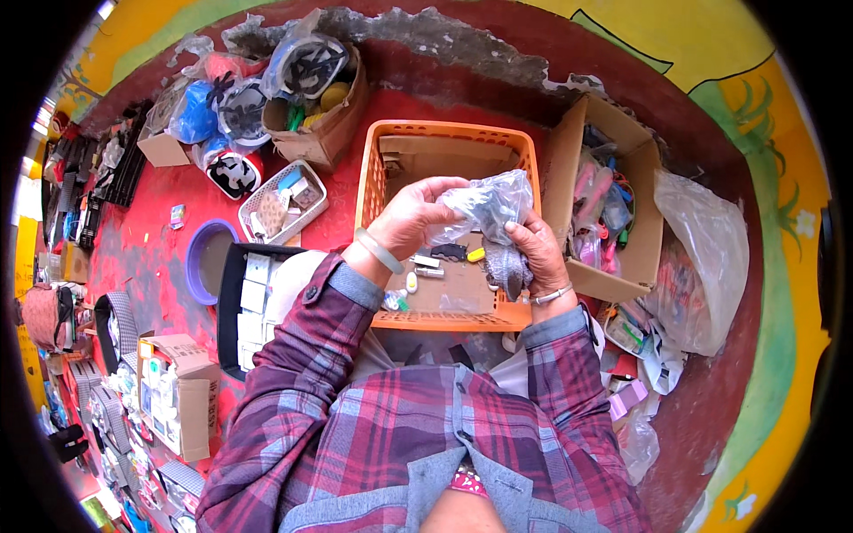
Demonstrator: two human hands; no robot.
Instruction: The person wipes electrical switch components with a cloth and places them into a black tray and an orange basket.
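My left hand (pixel 410 224) pinches the left side of a crumpled clear plastic bag (pixel 489 201), raised over the orange plastic basket (pixel 451 128). Something greyish shows through the bag, too blurred to name. On the bag's right side, my right hand (pixel 542 255) grips its edge between thumb and fingers. A dark, bubble-textured bundle (pixel 505 269) hangs under that same hand, against its palm. Inside the basket, on cardboard, lie a small yellow piece (pixel 476 255), a black item (pixel 449 252) and a small white oval object (pixel 411 282).
At the right stands an open carton (pixel 609 281) of mixed goods, beside a large clear plastic sack (pixel 715 258). To the left are a white basket (pixel 311 213), a purple basin (pixel 193 275) and a black box (pixel 229 306) holding small white boxes. Helmets (pixel 313 67) crowd a carton behind.
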